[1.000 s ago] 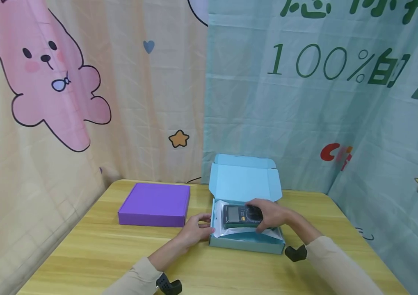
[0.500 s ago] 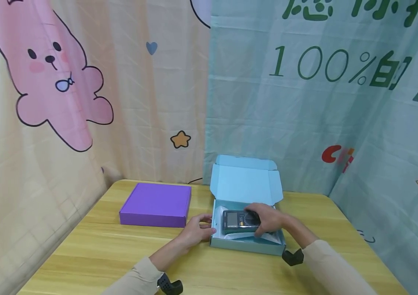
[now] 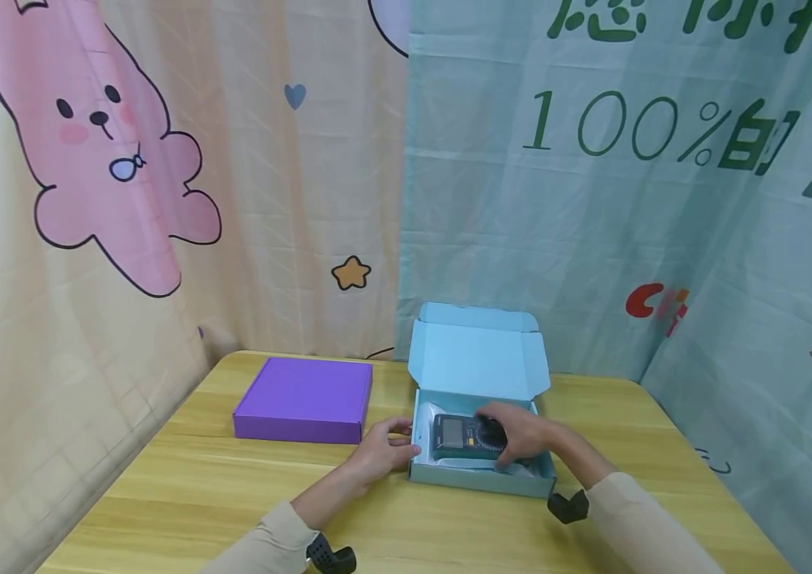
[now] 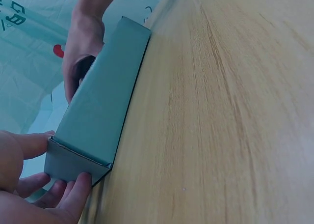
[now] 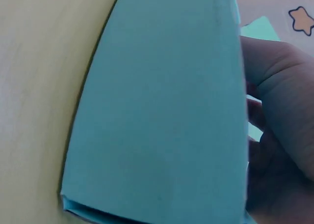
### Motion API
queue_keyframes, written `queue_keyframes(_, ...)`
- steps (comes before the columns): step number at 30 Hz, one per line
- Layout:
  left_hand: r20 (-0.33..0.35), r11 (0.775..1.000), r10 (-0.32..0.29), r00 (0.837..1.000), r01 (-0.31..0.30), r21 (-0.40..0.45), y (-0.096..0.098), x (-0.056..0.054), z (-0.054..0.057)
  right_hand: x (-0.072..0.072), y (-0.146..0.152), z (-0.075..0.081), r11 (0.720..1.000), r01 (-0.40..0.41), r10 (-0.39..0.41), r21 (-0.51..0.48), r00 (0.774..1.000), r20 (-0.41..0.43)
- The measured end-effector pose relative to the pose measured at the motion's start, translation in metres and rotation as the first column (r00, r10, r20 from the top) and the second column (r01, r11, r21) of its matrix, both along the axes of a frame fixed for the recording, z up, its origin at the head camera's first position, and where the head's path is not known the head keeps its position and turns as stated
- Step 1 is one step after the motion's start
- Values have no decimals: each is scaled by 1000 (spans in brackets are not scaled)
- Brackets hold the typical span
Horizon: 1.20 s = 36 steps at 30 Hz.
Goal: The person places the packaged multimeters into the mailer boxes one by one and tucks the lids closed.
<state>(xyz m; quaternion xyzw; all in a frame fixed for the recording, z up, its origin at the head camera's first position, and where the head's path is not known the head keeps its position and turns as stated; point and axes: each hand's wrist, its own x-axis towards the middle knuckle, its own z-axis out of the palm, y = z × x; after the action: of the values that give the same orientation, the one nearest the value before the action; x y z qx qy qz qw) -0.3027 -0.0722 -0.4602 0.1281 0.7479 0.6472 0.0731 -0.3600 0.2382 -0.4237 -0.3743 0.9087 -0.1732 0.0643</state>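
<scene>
A dark digital multimeter (image 3: 452, 435) lies face up within the light-blue cardboard box (image 3: 480, 480), whose lid (image 3: 479, 359) stands raised at the back. My right hand (image 3: 520, 434) grips the meter by its dial end, thumb on the near side and fingers across the far side. Whitish plastic wrapping (image 3: 427, 418) shows under and around the meter. My left hand (image 3: 382, 450) holds the box at its left end. In the left wrist view the thumb rests at the rim of the box (image 4: 100, 96) and the fingertips press its outer side. The front wall hides the meter in the right wrist view.
A closed purple box (image 3: 305, 399) sits to the left of the blue one on the wooden table (image 3: 183, 494). Printed curtains (image 3: 291, 199) hang close behind the table and along both sides. Dark wrist cameras (image 3: 568, 506) stick out from both sleeves.
My right hand has lowered the multimeter and the plastic wrapping deeper into the blue box. The left hand has stayed at the box's left end.
</scene>
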Motion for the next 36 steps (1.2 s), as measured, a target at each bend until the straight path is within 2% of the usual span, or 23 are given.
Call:
queue_keyframes(9,7,1000,-4,1000,4,6,1,-3,1,0,5,-3,997,31,-31,69,999,-13)
queue_keyframes(13,19,1000,-9,1000,9,-1,3,-3,4,2,8,3,996,43,-46,78,998,30)
queue_keyframes(16,31,1000,1,1000,0,-19,5,-5,7,2,13,8,996,79,-81,39,995,59)
queue_keyframes(20,27,998,30,999,-28,-53,5,-12,13,-3,21,16,987,135,-136,-93,991,-7)
queue_keyframes(23,19,997,54,998,-53,-56,5,-22,19,-8,28,22,959,176,-196,-220,978,-73)
queue_keyframes(28,-3,993,115,993,-115,-12,5,-46,30,-17,42,30,889,259,-312,-378,946,-85)
queue_keyframes(32,-32,986,167,985,-166,7,7,-65,36,-23,53,35,834,331,-388,-441,921,-44)
queue_keyframes(36,-50,976,218,975,-219,-16,8,-81,41,-30,63,39,788,417,-464,-452,886,9)
